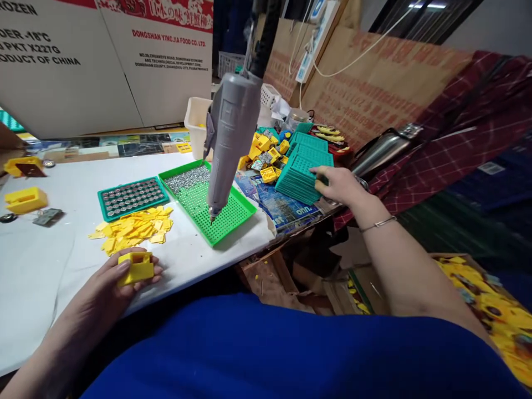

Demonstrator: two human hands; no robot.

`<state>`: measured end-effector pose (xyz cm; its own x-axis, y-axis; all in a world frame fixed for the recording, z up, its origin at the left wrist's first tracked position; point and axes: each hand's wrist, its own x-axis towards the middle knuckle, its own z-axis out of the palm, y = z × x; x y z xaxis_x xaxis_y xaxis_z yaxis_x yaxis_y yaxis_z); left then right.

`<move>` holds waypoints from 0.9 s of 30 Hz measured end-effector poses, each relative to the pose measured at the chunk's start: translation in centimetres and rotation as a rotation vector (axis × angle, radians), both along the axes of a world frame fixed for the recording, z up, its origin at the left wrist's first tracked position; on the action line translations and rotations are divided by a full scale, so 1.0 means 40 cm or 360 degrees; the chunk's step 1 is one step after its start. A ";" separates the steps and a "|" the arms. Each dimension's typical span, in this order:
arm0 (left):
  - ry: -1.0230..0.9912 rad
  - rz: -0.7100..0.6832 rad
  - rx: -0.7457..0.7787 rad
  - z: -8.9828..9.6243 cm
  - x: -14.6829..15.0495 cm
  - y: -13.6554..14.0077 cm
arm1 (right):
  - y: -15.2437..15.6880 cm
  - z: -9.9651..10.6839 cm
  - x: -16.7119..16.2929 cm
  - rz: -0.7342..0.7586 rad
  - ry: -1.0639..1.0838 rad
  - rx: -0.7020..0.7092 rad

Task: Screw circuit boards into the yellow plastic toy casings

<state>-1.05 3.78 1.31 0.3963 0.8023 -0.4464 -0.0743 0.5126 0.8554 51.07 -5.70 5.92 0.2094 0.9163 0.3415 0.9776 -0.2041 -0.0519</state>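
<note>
Yellow plastic housing (139,270): keep steady, pinched in left hand (111,282); touch teal tray stack (301,163) lightly with right hand (341,185), pinch unclear.

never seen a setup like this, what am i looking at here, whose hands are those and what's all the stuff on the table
There's no robot: one person works bare-handed, and the single picture comes from a camera on their head, looking forward and down. The left hand holds a yellow block. The right hand reaches out, its fingers at a stack of teal trays. Between them hangs a grey power tool, tip down. On the white table are a green tray with small metal bits, a teal tray of round metal parts, and a pile of flat yellow pieces.
</note>
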 end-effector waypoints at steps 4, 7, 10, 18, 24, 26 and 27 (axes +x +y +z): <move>0.0060 -0.0006 -0.0039 0.008 0.007 -0.002 | -0.002 -0.003 0.007 0.0098 -0.0031 -0.0094; 0.0049 0.0014 -0.0042 0.008 0.011 -0.002 | 0.000 -0.004 0.013 0.0203 -0.0095 -0.0153; -0.0018 0.0008 -0.0014 0.003 0.006 -0.003 | 0.000 -0.010 -0.002 0.0159 -0.0062 -0.0077; -0.0290 0.0028 -0.0053 0.013 -0.001 -0.033 | 0.037 -0.013 -0.353 0.0668 -0.0042 0.0889; -0.0552 0.0080 -0.0158 0.023 0.016 -0.048 | 0.269 -0.028 -0.635 0.1241 -0.0087 0.0179; -0.0597 0.0058 -0.0193 0.022 0.016 -0.052 | 0.357 -0.035 -0.687 0.1231 -0.0239 -0.0073; -0.0611 0.0054 -0.0202 0.020 0.015 -0.052 | 0.393 -0.039 -0.706 0.1221 -0.0342 -0.0165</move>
<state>-0.47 1.68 2.13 0.5280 0.7658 -0.3673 -0.3947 0.6041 0.6923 22.82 10.03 4.38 -0.5522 0.8074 0.2081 0.8337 0.5352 0.1357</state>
